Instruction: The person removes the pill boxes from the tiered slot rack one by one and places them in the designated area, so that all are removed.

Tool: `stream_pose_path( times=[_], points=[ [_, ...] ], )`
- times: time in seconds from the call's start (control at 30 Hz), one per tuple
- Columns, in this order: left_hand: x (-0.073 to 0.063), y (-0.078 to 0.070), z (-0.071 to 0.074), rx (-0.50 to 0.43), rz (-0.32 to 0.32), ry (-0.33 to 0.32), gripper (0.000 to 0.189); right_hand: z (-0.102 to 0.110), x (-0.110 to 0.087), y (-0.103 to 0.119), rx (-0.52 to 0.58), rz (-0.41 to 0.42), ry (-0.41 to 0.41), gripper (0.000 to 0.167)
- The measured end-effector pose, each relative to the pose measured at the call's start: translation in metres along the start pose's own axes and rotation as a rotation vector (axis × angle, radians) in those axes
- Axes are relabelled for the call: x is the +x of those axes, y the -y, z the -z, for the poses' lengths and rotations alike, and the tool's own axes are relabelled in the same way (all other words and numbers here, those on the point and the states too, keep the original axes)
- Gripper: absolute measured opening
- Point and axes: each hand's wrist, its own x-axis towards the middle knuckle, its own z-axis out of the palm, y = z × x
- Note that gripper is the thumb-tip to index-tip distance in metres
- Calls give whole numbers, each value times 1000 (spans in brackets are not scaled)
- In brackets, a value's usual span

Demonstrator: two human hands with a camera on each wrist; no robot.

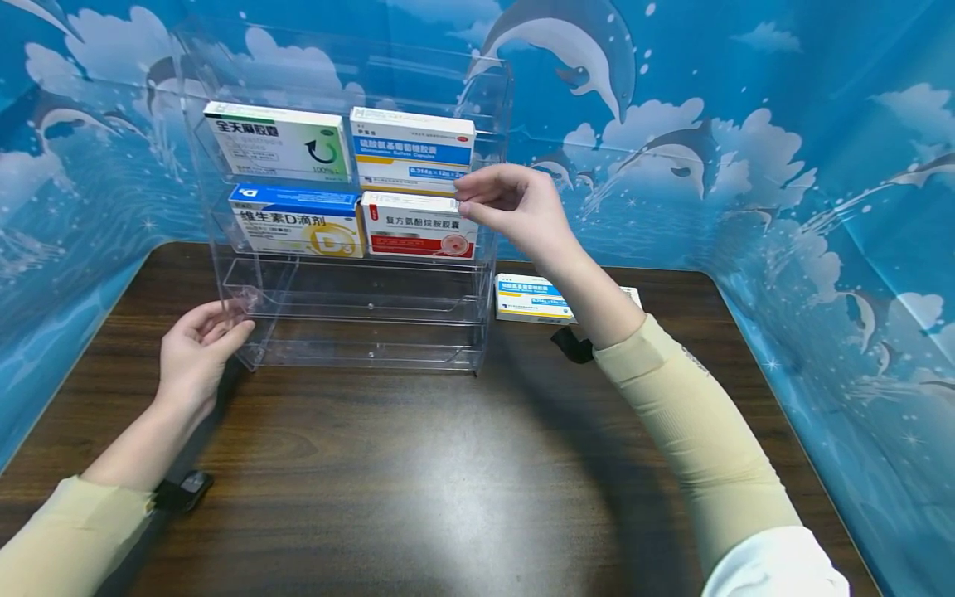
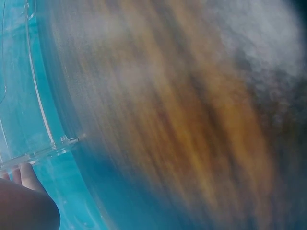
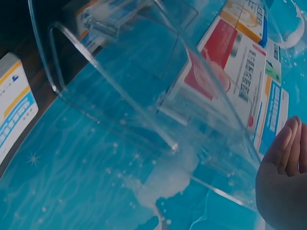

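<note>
A clear plastic display rack [image 1: 366,308] stands at the back of the table, its upper tiers holding several medicine boxes. My left hand [image 1: 196,352] grips the rack's left side edge low down; in the left wrist view part of that hand [image 2: 29,199] shows against the clear edge. My right hand [image 1: 522,207] pinches the upper right corner of a red and white medicine box [image 1: 418,225]. Left of it sits a blue, white and yellow vitamin D box [image 1: 294,228]. Above are a white and green box [image 1: 276,148] and a white and blue box [image 1: 410,149].
Another white and blue medicine box [image 1: 528,298] lies on the table right of the rack, partly behind my right forearm. The rack's two lower tiers show no boxes. A blue dolphin-print curtain [image 1: 746,149] surrounds the dark wooden table [image 1: 388,464].
</note>
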Motion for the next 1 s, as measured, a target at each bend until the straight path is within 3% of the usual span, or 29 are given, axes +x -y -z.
stream_pose_path(
  times=[0.27,0.53,1.0],
  points=[
    [0,0,1,-15,12,-3,34,-12,5,3,-27,23,-5,23],
    [0,1,1,-16,8,6,33,-24,9,6,-55,54,59,26],
    [0,2,2,2,7,16,33,-41,23,-1,-311,157,115,34]
  ],
)
